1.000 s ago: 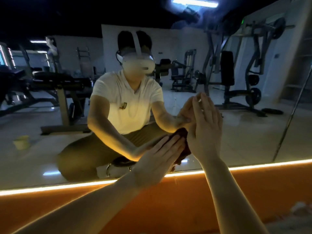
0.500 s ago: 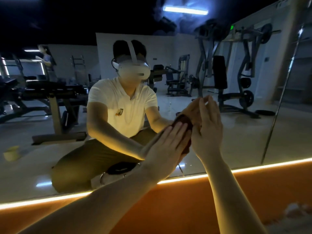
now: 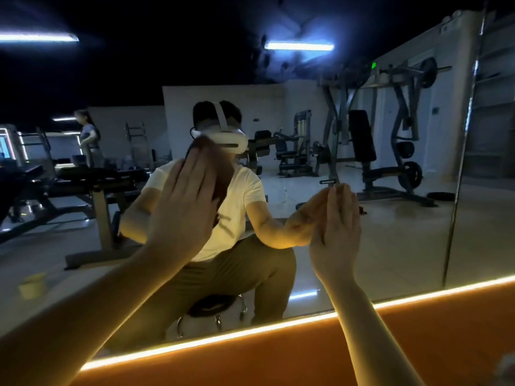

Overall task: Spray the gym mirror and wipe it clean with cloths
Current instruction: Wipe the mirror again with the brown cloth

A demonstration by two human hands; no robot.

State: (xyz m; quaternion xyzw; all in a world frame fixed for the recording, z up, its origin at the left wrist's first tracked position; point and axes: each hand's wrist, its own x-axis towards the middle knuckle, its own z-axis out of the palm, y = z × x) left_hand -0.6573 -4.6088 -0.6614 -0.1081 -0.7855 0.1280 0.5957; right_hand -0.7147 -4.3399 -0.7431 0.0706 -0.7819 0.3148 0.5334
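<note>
The gym mirror (image 3: 390,232) fills the wall ahead and reflects a crouching person in a white shirt. My left hand (image 3: 185,207) lies flat with straight fingers, pressing a dark red cloth (image 3: 220,188) against the glass at centre left. Only the cloth's right edge and top show past my fingers. My right hand (image 3: 338,227) is flat on the mirror to the right, fingers straight and together, with nothing under it. No spray bottle is in view.
An orange wall panel (image 3: 306,355) with a glowing light strip (image 3: 223,338) runs below the mirror. A vertical mirror seam (image 3: 459,168) stands at the right. Weight machines, benches and a standing person appear only as reflections. A pale object (image 3: 505,370) lies at the lower right corner.
My left hand has swept the cloth up and to the left, away from my right hand. My right hand has stayed flat on the glass. The view has tilted upward.
</note>
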